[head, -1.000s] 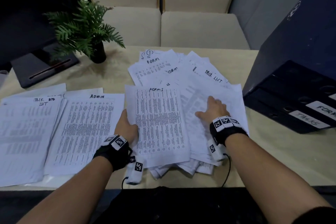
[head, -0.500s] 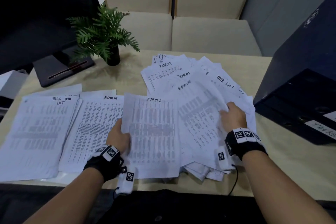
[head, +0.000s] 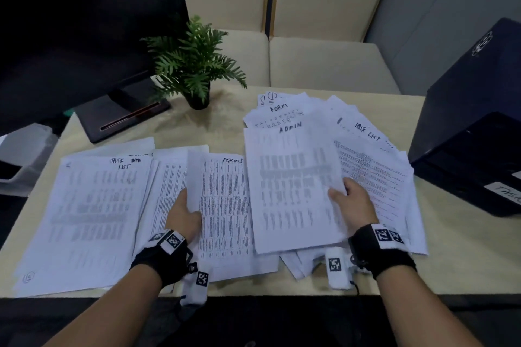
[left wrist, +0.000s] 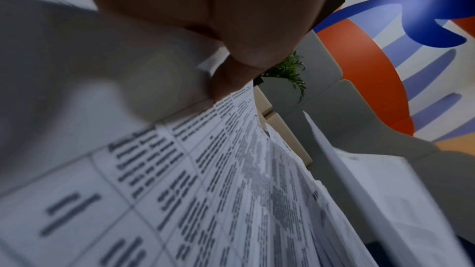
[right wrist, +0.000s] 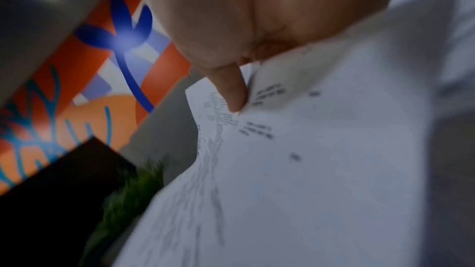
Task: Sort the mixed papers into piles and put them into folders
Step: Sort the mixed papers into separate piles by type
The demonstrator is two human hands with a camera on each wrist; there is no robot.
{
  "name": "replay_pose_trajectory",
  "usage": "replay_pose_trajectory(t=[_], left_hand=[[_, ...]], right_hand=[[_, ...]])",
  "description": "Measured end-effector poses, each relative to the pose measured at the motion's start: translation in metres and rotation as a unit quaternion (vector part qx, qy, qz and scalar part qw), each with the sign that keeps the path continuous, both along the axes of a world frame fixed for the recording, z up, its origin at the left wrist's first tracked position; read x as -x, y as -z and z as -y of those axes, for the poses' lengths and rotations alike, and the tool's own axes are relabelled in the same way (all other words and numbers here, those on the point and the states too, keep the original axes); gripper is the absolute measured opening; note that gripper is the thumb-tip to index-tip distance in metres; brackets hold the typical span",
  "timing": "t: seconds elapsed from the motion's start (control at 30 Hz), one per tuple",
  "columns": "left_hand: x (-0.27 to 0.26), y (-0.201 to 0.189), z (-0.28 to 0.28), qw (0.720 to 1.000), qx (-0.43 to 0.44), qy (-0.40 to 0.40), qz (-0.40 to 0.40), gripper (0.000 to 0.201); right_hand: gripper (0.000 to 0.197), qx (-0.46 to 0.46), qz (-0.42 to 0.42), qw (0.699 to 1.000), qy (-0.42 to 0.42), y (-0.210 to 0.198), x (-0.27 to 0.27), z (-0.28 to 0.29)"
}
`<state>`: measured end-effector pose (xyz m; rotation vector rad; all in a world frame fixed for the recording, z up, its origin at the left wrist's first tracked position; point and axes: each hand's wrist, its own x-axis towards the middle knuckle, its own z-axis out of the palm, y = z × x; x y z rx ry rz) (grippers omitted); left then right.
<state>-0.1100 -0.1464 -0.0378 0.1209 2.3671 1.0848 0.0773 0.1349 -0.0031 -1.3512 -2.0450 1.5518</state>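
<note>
**ADMIN sheet lifted from the heap; sorting under way, folders not yet in use**

Step in hand, as judged: moving one sheet out of the mixed papers to its own pile. The right hand [head: 353, 201] pinches the ADMIN sheet [head: 290, 186] at its right edge, thumb on the top face. The sheet sits above the mixed heap [head: 372, 166]. The left hand [head: 183, 217] is clamped on the left edge of the FORMS stack [head: 225, 205], thumb on top. The hands are apart, each on its own paper.

Recommended practice: carry the sheet low and level towards 9 o'clock. A single-edge pinch lets the paper sag, and a trailing corner could drag loose sheets off the heap. The left hand should slide the FORMS stack clear first, because it covers the heading of the middle pile [head: 169, 191]. That heading should be read before anything is laid there.

Positions: the heap fans out from 12 to 2 o'clock of the right hand, with FORM and TASK LIST headings showing. The TASK LIST pile [head: 93, 205] lies at 9 o'clock of the left hand. The middle pile lies between it and the FORMS stack. The dark folders [head: 465, 149] stand at 3 o'clock on the tabletop [head: 225, 127], well apart from both hands.
</note>
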Motion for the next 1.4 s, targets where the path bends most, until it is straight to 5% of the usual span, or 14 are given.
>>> replay_pose_trajectory(t=[0.17,0.33,0.5,0.73,0.97,1.13,1.23,1.3,1.4], left_hand=[[0.004,0.008,0.006,0.999,-0.003,0.038,0.009,0.053],[0.009,0.007,0.013,0.997,-0.032,0.066,0.004,0.052],[0.047,-0.016,0.047,0.994,-0.064,-0.065,-0.062,0.054],[0.105,-0.078,0.113,0.946,-0.133,-0.221,-0.197,0.054],[0.098,-0.094,0.11,0.939,-0.208,-0.173,-0.21,0.057],[0.094,-0.134,0.099,0.905,-0.233,-0.151,-0.321,0.052],[0.101,-0.151,0.084,0.899,-0.281,-0.13,-0.311,0.053],[0.092,-0.152,0.063,0.914,-0.287,-0.101,-0.267,0.051],[0.069,-0.134,0.025,0.938,-0.281,-0.063,-0.193,0.049]], right_hand=[[0.008,0.018,0.099,0.995,-0.028,0.029,0.0,0.043],[0.016,0.027,0.077,0.997,-0.005,0.025,-0.001,0.069],[0.011,0.028,0.03,0.999,0.032,0.02,0.014,0.087],[0.006,0.033,0.076,0.993,-0.086,0.033,0.079,0.138],[0.037,-0.011,0.191,0.972,-0.135,0.044,0.11,0.174],[0.036,-0.047,0.248,0.953,-0.166,0.045,0.112,0.183],[0.045,-0.098,0.283,0.927,-0.224,0.034,0.113,0.181],[0.039,-0.126,0.247,0.939,-0.202,0.018,0.113,0.166],[0.019,-0.124,0.088,0.987,-0.06,-0.01,0.096,0.124]])
